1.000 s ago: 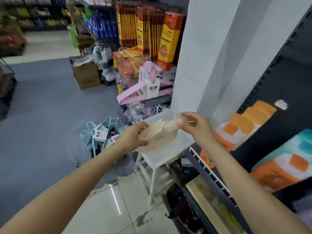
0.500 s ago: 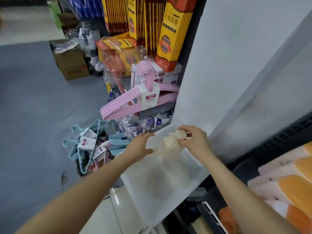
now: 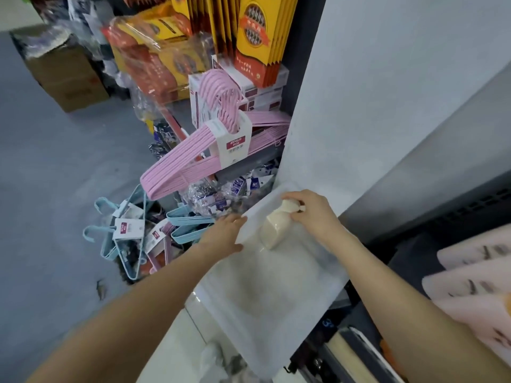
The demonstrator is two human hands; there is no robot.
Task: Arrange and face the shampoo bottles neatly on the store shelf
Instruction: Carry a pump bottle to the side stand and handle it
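Item: bottle, cream, small, rounded body w/ narrower neck and pale cap; smooth plastic by the look, no label legible. Lies tilted on white stool top, cap end up under right hand, base pointing toward the wearer. Right hand: fingers curled round neck/cap, gripping. Left hand: just left of bottle, fingers fairly straight, resting at stool edge, holding nothing; apart from bottle. Progress (est.): early or interrupted. This bottle is off the shelf, not faced; still to be carried over, stood upright, label out. No row of shampoo clearly visible, so count done/left can't be told. Stool top: flat, matte, faintly mottled white. Beyond left hand: pink hangers, thin, curved, bundled w/ card sleeve; nearer and lower left, blue hangers, same type, loose heap on grey floor. Above those: yellow-red boxes, glossy card, stood in a row. Right of right hand: white pillar, plain; dark shelf, perforated metal; pink packs at far right, blurred.
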